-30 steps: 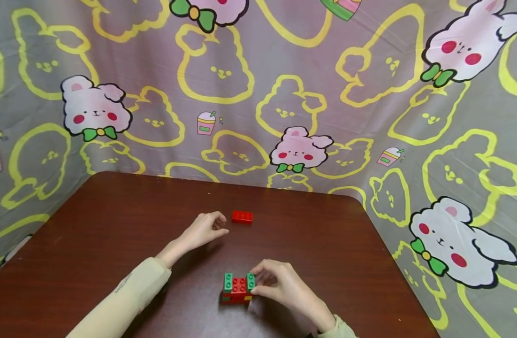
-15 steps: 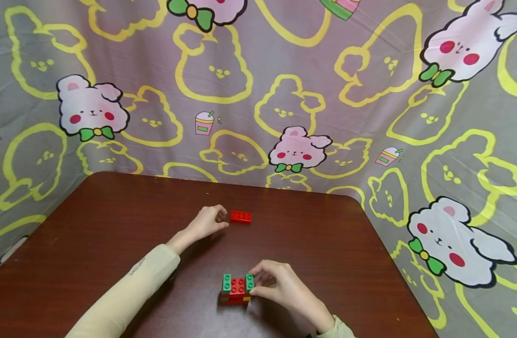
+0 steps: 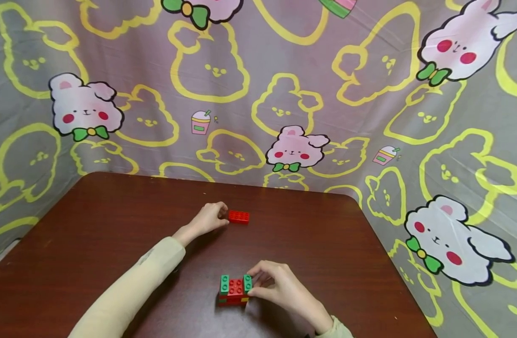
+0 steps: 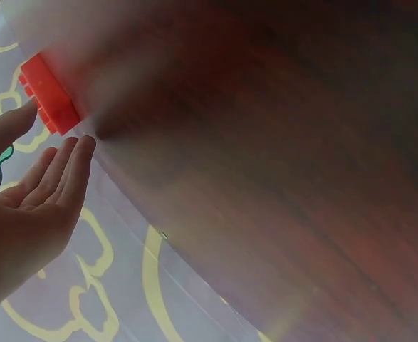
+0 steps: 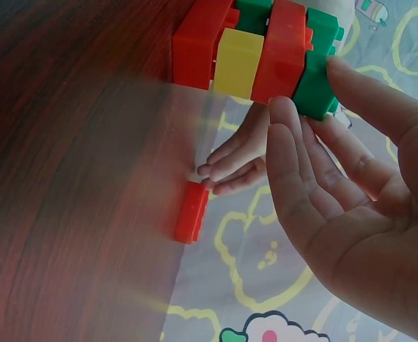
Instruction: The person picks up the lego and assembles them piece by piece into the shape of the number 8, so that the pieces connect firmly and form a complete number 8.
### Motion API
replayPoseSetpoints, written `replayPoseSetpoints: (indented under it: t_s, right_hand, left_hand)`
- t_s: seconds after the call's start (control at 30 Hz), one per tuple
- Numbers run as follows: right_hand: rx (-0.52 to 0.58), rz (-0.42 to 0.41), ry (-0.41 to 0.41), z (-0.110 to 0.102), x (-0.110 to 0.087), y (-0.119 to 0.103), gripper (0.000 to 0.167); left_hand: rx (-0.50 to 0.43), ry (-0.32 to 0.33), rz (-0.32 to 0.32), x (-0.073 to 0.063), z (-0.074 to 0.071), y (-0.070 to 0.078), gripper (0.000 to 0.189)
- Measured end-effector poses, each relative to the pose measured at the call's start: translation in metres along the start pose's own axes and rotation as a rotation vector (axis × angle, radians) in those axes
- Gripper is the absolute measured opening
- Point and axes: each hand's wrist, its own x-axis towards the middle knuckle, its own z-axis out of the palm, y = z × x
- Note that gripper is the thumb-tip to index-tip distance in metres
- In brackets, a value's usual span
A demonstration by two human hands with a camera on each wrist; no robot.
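A loose red toy building brick (image 3: 239, 217) lies on the table, studs up. Just left of it is my left hand (image 3: 208, 218), thumb and fingers spread apart with nothing between them. The left wrist view shows the same red brick (image 4: 50, 92) at the fingertips; contact is hard to tell. Nearer to me stands a brick stack (image 3: 234, 291) of red, green and yellow bricks, a green brick on top at each end. My right hand (image 3: 284, 286) pinches the right-hand green brick (image 5: 314, 84) between thumb and fingers.
The brown wooden table (image 3: 326, 244) runs back to a hanging cloth (image 3: 224, 84) printed with rabbits, which also encloses the sides. My left sleeve (image 3: 136, 286) crosses the table's left half.
My left hand has moved forward and closer to the red brick. The right hand keeps its pinch at the stack. The head view has shifted slightly.
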Motion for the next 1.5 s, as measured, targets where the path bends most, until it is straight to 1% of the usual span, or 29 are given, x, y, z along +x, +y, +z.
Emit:
replayPoseSetpoints:
  t_s: [0.13, 0.33, 0.5, 0.73, 1.13, 1.3, 1.5]
  right_hand:
    - [0.01, 0.014, -0.007, 0.0, 0.0, 0.001, 0.024]
    - [0.008, 0.02, -0.009, 0.0, 0.0, 0.001, 0.024]
    - [0.012, 0.03, -0.014, 0.0, 0.0, 0.0, 0.025]
    - [0.009, 0.024, -0.018, 0.0, -0.001, -0.001, 0.024]
    - [0.007, 0.033, -0.007, 0.0, -0.001, -0.001, 0.024]
    - [0.002, 0.013, -0.002, 0.0, -0.001, -0.001, 0.025]
    - [0.007, 0.02, -0.007, 0.0, -0.001, -0.001, 0.025]
  left_hand:
    - [0.019, -0.016, -0.003, 0.005, 0.002, 0.0, 0.037]
    - [0.052, -0.017, -0.004, 0.012, 0.005, -0.001, 0.04]
    - [0.087, -0.032, 0.008, 0.015, 0.008, -0.001, 0.042]
    - [0.126, -0.049, 0.013, 0.016, 0.01, 0.0, 0.044]
    - [0.181, -0.06, 0.043, 0.018, 0.012, 0.005, 0.04]
    - [0.209, -0.053, 0.058, 0.019, 0.013, 0.004, 0.039]
    - [0.221, -0.049, 0.065, 0.019, 0.014, 0.003, 0.038]
